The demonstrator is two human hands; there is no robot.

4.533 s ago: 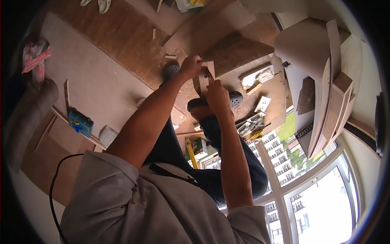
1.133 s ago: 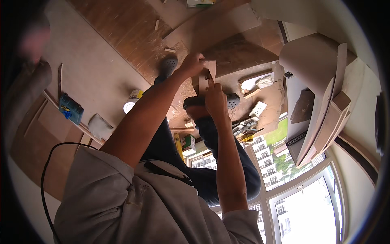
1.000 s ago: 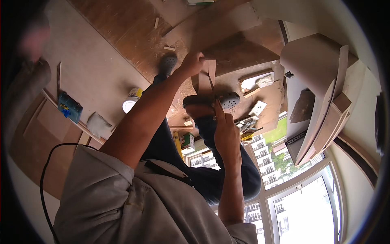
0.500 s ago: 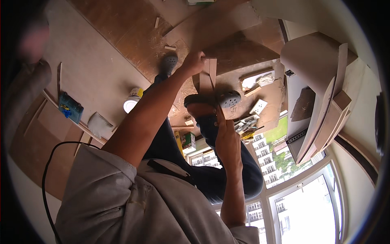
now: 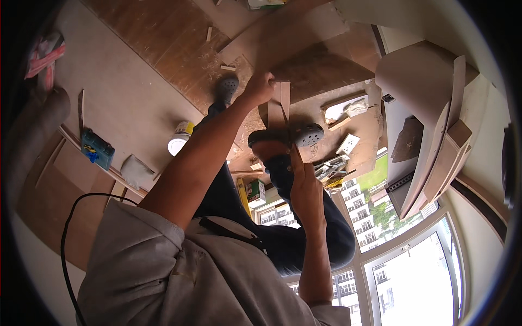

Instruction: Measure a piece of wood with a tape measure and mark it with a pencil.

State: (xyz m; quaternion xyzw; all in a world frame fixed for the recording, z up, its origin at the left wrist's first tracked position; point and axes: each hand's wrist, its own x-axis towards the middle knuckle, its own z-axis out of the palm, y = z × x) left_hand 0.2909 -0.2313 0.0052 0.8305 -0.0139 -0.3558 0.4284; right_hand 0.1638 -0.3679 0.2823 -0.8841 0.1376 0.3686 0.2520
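My left hand (image 5: 261,87) is closed on the upper end of a narrow pale board (image 5: 277,111), which runs down to my foot in a dark perforated clog (image 5: 262,140). My right hand (image 5: 306,187) is closed round a long thin tool (image 5: 291,140), whose narrow blade lies diagonally along the board; its exact kind is unclear. A second clog (image 5: 226,87) is on my other foot, beyond my left wrist.
A teal tool case (image 5: 100,149) and a white bucket (image 5: 179,142) sit to the left. Loose tools (image 5: 333,169), a white power strip (image 5: 347,143) and offcuts lie right of my feet. Stacked panels (image 5: 416,76) stand at the right, near glazing (image 5: 413,277).
Since about a second ago, my right hand has slid down toward my body with the thin tool, exposing more of the board. My left hand stays at the board's top end.
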